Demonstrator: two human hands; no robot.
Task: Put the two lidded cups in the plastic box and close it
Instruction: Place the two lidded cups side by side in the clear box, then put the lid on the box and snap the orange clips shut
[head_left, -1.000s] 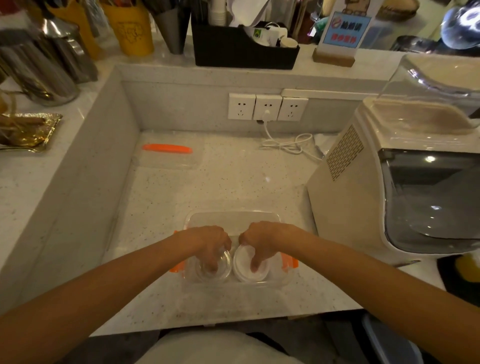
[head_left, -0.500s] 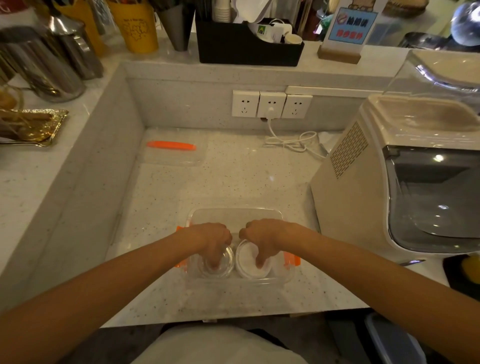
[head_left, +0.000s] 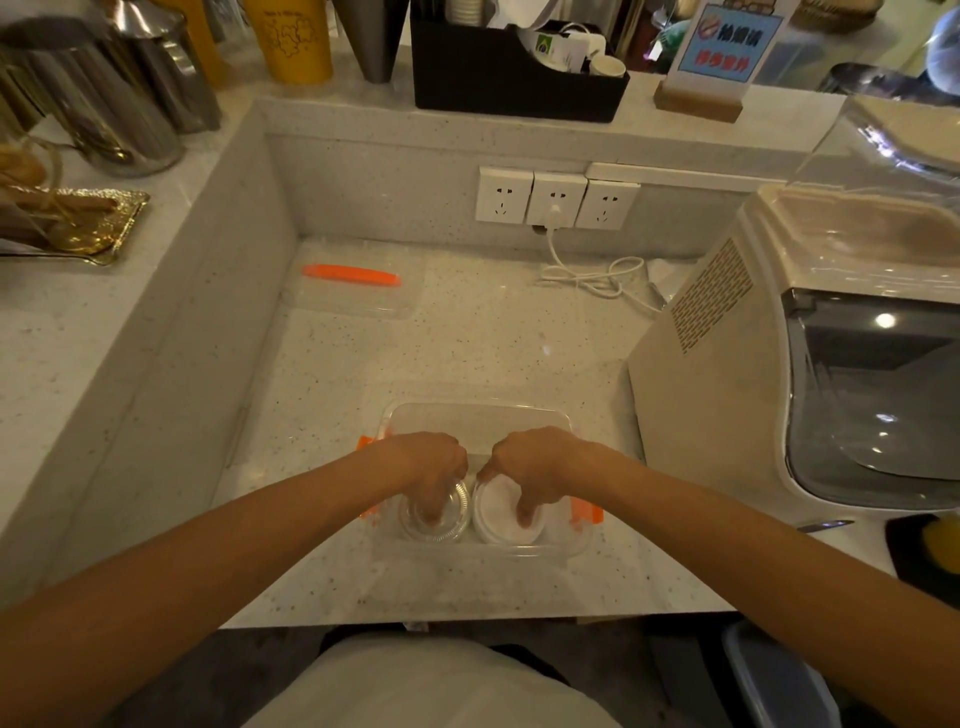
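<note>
Below, both hands reach into the clear plastic box (head_left: 478, 415). Left hand (head_left: 426, 462) grips the clear-lidded cup (head_left: 436, 514); right hand (head_left: 535, 462) grips the white-lidded cup (head_left: 501, 512) just beside it. Box lid (head_left: 353, 291) lies well beyond the left hand.

Both hands fill the near half of the open plastic box (head_left: 480, 415), at lower centre of the frame; its far half is free. Above it the worktop (head_left: 467, 343) lies bare up to the box lid (head_left: 353, 293) at upper left and the coiled cable (head_left: 597, 275). The white machine (head_left: 727, 374) blocks the right, a raised ledge (head_left: 171, 322) the left.
</note>
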